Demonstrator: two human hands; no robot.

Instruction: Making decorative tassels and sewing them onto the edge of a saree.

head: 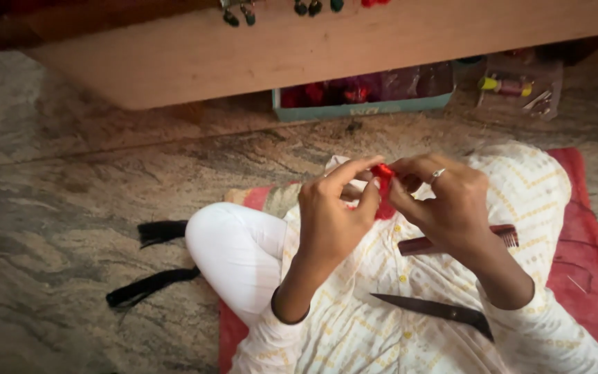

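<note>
Seated view from above. Your left hand (pixel 330 208) and right hand (pixel 448 201) meet over your lap, both pinched narrow on a small red piece (pixel 384 173); it sits between the fingertips, left thumb and forefinger closing on it from 9 o'clock, right fingers from 3 o'clock. What the red piece is made of cannot be told. Judged from this grip, the work goes best if you keep the pinch close to the piece's edges, hold both wrists steady above the knee, and turn the piece with the fingertips only. A comb (pixel 451 242) lies on your lap at 5 o'clock of the right hand; scissors (pixel 437 310) lie lower, at 6 o'clock. Black strands (pixel 153 277) rest on the floor (pixel 70 173) at 8 o'clock, a teal box (pixel 361 107) at 12 o'clock under the wooden bench (pixel 243 48).
</note>
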